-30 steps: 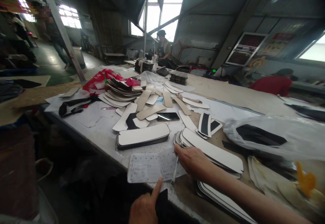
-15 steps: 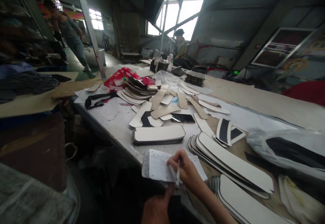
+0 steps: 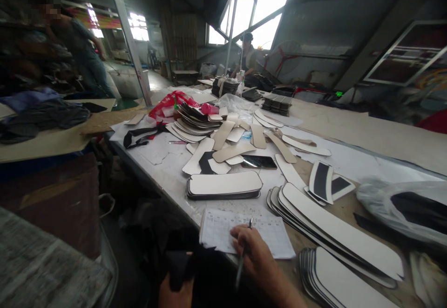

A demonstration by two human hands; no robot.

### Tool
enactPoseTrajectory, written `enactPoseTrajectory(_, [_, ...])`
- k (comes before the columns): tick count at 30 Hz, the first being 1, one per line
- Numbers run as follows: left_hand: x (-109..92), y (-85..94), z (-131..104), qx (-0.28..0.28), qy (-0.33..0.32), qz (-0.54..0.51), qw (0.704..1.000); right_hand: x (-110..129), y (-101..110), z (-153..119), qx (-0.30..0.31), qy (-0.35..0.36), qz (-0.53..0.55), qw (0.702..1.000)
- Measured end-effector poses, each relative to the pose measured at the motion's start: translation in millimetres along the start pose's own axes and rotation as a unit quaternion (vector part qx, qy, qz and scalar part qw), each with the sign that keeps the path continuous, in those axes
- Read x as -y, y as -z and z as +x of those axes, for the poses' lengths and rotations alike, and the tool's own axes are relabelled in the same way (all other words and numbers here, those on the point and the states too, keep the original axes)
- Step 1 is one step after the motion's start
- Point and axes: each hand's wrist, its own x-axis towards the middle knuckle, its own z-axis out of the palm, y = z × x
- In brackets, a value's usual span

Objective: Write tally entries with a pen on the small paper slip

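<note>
At the table's edge in the head view, clamps a pen in the right hand's fingers over marked paper, lowers the left hand beyond the edge, cannot tell its fingers' state, nor what is done or left

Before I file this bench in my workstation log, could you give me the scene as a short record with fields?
right hand: pen in its fingers, hand over the gridded paper
left hand: low in view, beside a dark item, too dim to identify
behind paper: stack of pale cut panels
right of paper: two larger panel stacks
farther back: smartphone, loose strips
</note>
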Motion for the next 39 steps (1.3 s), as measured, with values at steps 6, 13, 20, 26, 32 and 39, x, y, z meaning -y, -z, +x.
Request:
enactPoseTrajectory(6, [-49.8,-27.1,25.1,0.032,0.251,-0.243,0.936,5.3,7.5,1.3,0.024,0.043,-0.034,0.998])
enactPoseTrajectory(13, [-63.7,-36.8,12.6,0.165,0.354,-0.336,0.857,4.7,19.8,-4.0,0.038,0.050,-0.051,0.997])
enactPoseTrajectory(20, [-55.5,-39.2,9.3,0.105,0.334,-0.249,0.903,20.3,29.0,-11.3,0.056,0.066,-0.072,0.994])
enactPoseTrajectory(26, [-37.3,-41.7,5.5,0.068,0.319,-0.228,0.917,37.5,30.8,-29.9,-0.001,0.137,-0.095,0.986])
enactPoseTrajectory(32, [-32.6,-39.7,-0.5,0.047,0.332,-0.210,0.918,30.6,23.5,-36.1,-0.067,0.175,-0.103,0.977])
enactPoseTrajectory(39, [-31.0,-43.1,-0.4,0.041,0.392,-0.258,0.882,32.7,22.0,-31.7,-0.038,0.095,-0.062,0.993])
